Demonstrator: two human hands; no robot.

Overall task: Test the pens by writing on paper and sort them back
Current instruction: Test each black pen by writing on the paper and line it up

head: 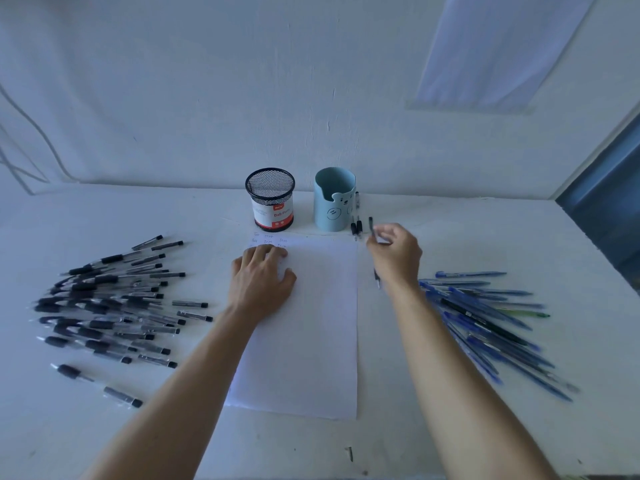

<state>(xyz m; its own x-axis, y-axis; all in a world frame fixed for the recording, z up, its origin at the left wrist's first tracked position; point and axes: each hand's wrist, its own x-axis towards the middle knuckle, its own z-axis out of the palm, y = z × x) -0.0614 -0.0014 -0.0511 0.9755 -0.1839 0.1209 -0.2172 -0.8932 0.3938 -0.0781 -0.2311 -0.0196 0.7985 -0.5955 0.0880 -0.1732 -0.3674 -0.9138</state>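
- Right now the right hand (394,254), centre-right of frame, has its grip pinched on a black pen (371,226). The pen is held off the worktop (450,237), just right of the blue bear holder (334,202).
- Left hand (263,278) lies flat on the upper left of the paper sheet (311,341), grip apart, holding nothing, just pressing down.
- Faint test words (270,239) sit in rows along the sheet's top edge, partly under the left fingertips.
- Step is probably sorting a tested pen, or bringing one in to test; cannot tell which.
- Two short black pens (356,227) lie just beside the holder, so that is likely the drop spot.
- If sorting: lay the pen alongside those two, and watch the knuckles don't knock the holder or the mesh cup (270,199).
- If testing: press the left palm down so the sheet can't slide, and write in the free space below the rows.
- Black pen pile (110,306) at frame left, blue pen pile (485,323) at frame right; don't mix them.
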